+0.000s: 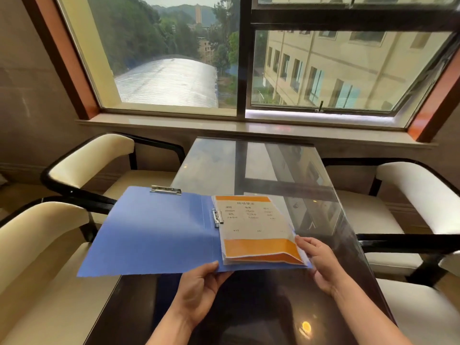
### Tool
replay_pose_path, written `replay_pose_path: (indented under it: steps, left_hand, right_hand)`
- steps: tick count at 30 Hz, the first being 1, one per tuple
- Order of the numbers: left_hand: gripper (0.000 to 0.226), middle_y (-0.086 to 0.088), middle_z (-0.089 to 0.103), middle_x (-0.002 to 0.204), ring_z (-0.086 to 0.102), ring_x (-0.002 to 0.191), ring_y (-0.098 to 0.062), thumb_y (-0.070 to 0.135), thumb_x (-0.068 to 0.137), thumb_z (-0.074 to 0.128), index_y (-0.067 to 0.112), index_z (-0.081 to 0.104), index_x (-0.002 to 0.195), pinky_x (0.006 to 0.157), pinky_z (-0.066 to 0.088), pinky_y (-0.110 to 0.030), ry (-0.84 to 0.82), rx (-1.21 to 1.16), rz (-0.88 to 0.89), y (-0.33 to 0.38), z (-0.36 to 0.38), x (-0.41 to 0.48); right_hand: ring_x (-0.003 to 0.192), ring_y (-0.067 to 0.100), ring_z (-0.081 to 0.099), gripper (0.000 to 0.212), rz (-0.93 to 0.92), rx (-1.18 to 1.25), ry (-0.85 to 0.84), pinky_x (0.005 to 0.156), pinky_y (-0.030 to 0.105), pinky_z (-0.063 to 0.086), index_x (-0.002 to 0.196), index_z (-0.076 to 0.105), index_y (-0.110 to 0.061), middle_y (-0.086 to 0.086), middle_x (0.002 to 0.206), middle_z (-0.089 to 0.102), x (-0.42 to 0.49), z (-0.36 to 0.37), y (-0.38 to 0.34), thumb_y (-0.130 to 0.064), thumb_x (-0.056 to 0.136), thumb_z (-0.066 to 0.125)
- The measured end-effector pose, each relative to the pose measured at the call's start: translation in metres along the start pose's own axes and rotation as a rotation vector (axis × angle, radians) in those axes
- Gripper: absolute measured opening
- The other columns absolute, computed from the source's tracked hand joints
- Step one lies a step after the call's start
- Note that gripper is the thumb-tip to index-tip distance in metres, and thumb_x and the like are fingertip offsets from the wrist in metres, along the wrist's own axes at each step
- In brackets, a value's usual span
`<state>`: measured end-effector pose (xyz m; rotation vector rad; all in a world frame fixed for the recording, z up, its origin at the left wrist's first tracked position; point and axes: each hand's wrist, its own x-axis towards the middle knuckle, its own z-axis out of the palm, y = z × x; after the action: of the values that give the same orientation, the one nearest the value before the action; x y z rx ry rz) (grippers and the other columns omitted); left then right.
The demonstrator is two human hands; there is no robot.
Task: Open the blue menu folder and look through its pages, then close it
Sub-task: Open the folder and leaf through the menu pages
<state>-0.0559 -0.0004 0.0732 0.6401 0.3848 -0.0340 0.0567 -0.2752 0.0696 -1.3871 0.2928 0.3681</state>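
The blue plastic menu folder [154, 230] lies open and held just above the dark glass-topped table [261, 170], directly ahead of both hands, with its spine running away from the person and its two covers spread out to either side. The left hand [199, 287] grips the near edge of the folder close to the spine, thumb on top and fingers hidden underneath, so it acts as the support. The right hand [321, 265] sits at the near right corner, its fingers curled around the outer edge of the stack of clear-sleeved orange and white menu pages [256, 230], the top sheet bowed up a little there; whether it pinches one sheet or several cannot be told. The pages are bound by a small metal clip [217, 217] at the spine, which lies to the left of the right hand and just beyond the left hand. So the hinge line of every page stands between the two hands, and a page would have to swing from the right hand's side over toward the bare left cover. The right hand is the nearer one to the free page edges and looks best placed to do the turning.
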Motion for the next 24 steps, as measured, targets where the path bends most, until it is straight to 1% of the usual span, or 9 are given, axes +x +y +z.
replay_pose_path:
  steps: [5,9,11,13,16,18,20,22,24]
  left_hand:
    - [0.042,-0.031,0.06,0.129,0.061,0.117,-0.043,0.003,0.085,0.053,-0.009,0.059,0.125,0.085,0.058,-0.047,-0.044,0.102,-0.053,0.008,-0.003,-0.004]
    - [0.034,-0.038,0.062,0.121,0.067,0.104,-0.043,0.0,0.081,0.05,-0.019,0.066,0.105,0.082,0.059,-0.045,-0.066,0.172,-0.139,0.018,-0.006,-0.005]
    - [0.032,-0.04,0.061,0.119,0.067,0.099,-0.043,-0.003,0.08,0.05,-0.02,0.067,0.1,0.084,0.059,-0.047,-0.021,0.174,-0.145,0.022,-0.006,-0.002]
    - [0.03,-0.04,0.062,0.116,0.067,0.096,-0.044,-0.006,0.081,0.05,-0.023,0.064,0.102,0.078,0.061,-0.047,0.021,0.173,-0.146,0.025,-0.004,0.0]
    - [0.038,-0.038,0.066,0.112,0.07,0.092,-0.045,-0.006,0.08,0.049,-0.025,0.057,0.111,0.07,0.062,-0.047,0.05,0.148,-0.156,0.024,-0.004,0.002]
    - [0.043,-0.038,0.063,0.119,0.067,0.099,-0.046,-0.003,0.076,0.052,-0.023,0.057,0.115,0.074,0.061,-0.049,0.055,0.101,-0.16,0.022,-0.007,0.001]
    - [0.043,-0.033,0.064,0.121,0.066,0.104,-0.046,0.004,0.08,0.06,-0.012,0.062,0.12,0.075,0.061,-0.049,0.033,0.018,-0.126,0.018,-0.008,-0.003]
    - [0.038,-0.022,0.07,0.118,0.068,0.104,-0.04,0.014,0.084,0.067,0.006,0.066,0.121,0.073,0.06,-0.048,0.017,-0.052,-0.018,0.014,-0.006,-0.003]
    - [0.03,-0.011,0.077,0.107,0.073,0.095,-0.031,0.008,0.088,0.063,0.011,0.065,0.118,0.067,0.061,-0.04,0.127,0.0,0.118,0.006,-0.002,0.003]
  right_hand:
    - [0.102,0.037,0.069,0.051,-0.02,0.01,-0.008,0.081,0.047,0.059,0.114,0.061,-0.009,0.017,0.109,0.073,-0.001,0.005,-0.004,-0.036,0.074,0.076]
    - [0.098,0.033,0.073,0.053,-0.061,0.035,-0.009,0.073,0.047,0.06,0.126,0.055,-0.021,0.013,0.112,0.073,0.0,0.01,-0.012,-0.016,0.078,0.078]
    - [0.099,0.035,0.072,0.054,-0.054,0.034,-0.029,0.077,0.049,0.059,0.129,0.055,-0.015,0.015,0.112,0.074,0.004,0.013,-0.015,-0.012,0.08,0.077]
    - [0.096,0.039,0.073,0.045,-0.077,0.031,-0.027,0.077,0.051,0.06,0.123,0.06,-0.005,0.019,0.109,0.074,0.007,0.016,-0.016,-0.003,0.081,0.074]
    - [0.095,0.04,0.072,0.039,-0.173,-0.007,0.059,0.081,0.059,0.059,0.114,0.061,-0.011,0.021,0.109,0.073,0.008,0.022,-0.016,0.009,0.082,0.071]
    - [0.094,0.036,0.073,0.04,-0.245,-0.054,0.054,0.078,0.054,0.061,0.111,0.06,-0.017,0.018,0.109,0.073,0.006,0.024,-0.016,0.008,0.082,0.071]
    - [0.093,0.034,0.074,0.041,-0.294,-0.041,0.023,0.073,0.048,0.062,0.112,0.061,-0.018,0.016,0.107,0.075,0.003,0.022,-0.015,0.008,0.082,0.072]
    - [0.094,0.032,0.074,0.044,-0.325,0.016,0.005,0.07,0.045,0.063,0.116,0.061,-0.017,0.013,0.107,0.076,0.0,0.019,-0.015,0.008,0.082,0.071]
    - [0.095,0.034,0.073,0.042,-0.317,0.049,0.0,0.072,0.049,0.063,0.118,0.06,-0.017,0.014,0.109,0.075,-0.002,0.02,-0.015,0.007,0.084,0.069]
